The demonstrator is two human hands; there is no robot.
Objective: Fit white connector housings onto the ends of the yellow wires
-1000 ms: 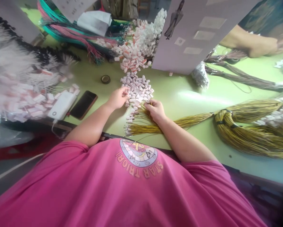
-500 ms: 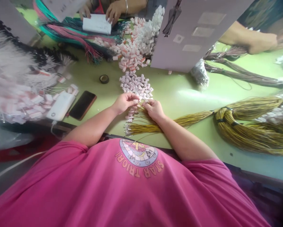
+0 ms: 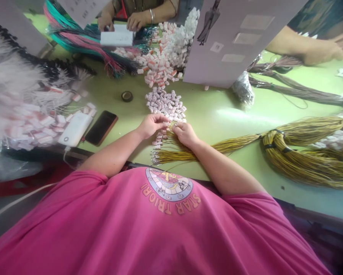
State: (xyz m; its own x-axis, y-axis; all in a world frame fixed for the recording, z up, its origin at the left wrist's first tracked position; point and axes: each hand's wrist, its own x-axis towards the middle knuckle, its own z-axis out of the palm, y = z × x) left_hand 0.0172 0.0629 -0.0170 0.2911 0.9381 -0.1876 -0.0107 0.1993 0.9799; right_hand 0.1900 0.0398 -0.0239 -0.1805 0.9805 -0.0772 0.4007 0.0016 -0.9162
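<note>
My left hand [image 3: 153, 125] is closed in a pinch at the near edge of a pile of small white plastic connectors [image 3: 165, 102]. A small white connector seems to be between its fingertips, mostly hidden. Almost touching it, my right hand [image 3: 185, 133] pinches thin yellow wires, whose tips are too small to make out. Beneath both hands lie connectors [image 3: 157, 142] joined to yellow wires. A bundle of yellow wires [image 3: 177, 156] with bare metal ends runs under my right forearm to a large tied coil [image 3: 277, 143] on the right.
A phone [image 3: 101, 128], a white power bank [image 3: 75, 129] and a tape roll [image 3: 127, 96] lie left. White wires with connectors [image 3: 42, 130] heap at far left. A grey partition [image 3: 217, 61] stands ahead. Co-workers' hands [image 3: 138, 20] are across the table and at right [image 3: 320, 49].
My hands stay nearly in place; the white piece at my left fingertips shows less now. The co-worker's hand at the upper right has shifted slightly. The view has moved a little.
</note>
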